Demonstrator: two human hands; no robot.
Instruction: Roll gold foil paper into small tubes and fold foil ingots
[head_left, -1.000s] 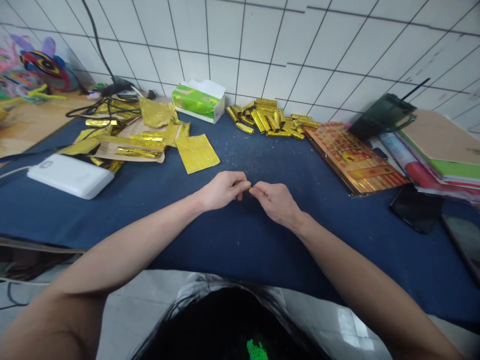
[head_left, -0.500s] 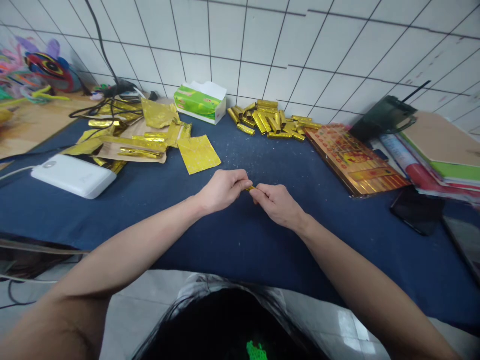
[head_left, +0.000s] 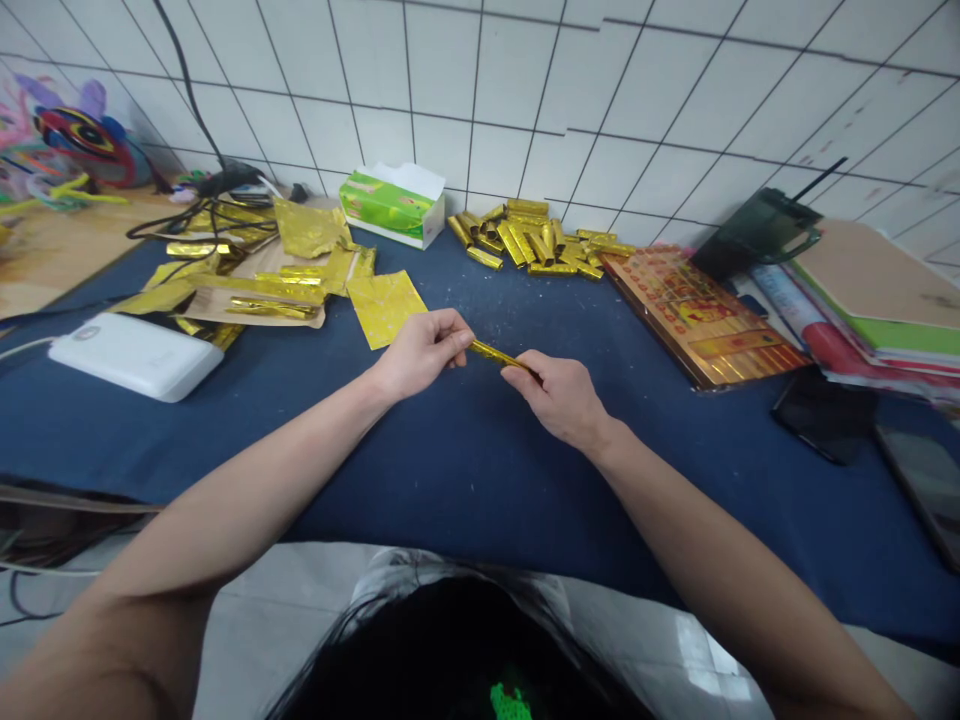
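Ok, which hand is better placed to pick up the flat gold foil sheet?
Left, probably: the left hand is beside the gold foil sheet; the right hand grips the foil roll, farther away.

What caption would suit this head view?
Head view: left hand and right hand hold a rolled gold foil stick above a blue tablecloth, a pile of gold foil rolls beyond.

The camera sits on my head, facing forward and down, close above my left hand point(head_left: 422, 352) and right hand point(head_left: 559, 398), taking in the dark blue cloth-covered counter point(head_left: 465, 480) and the white grid-lined tile wall point(head_left: 480, 100) beyond it.
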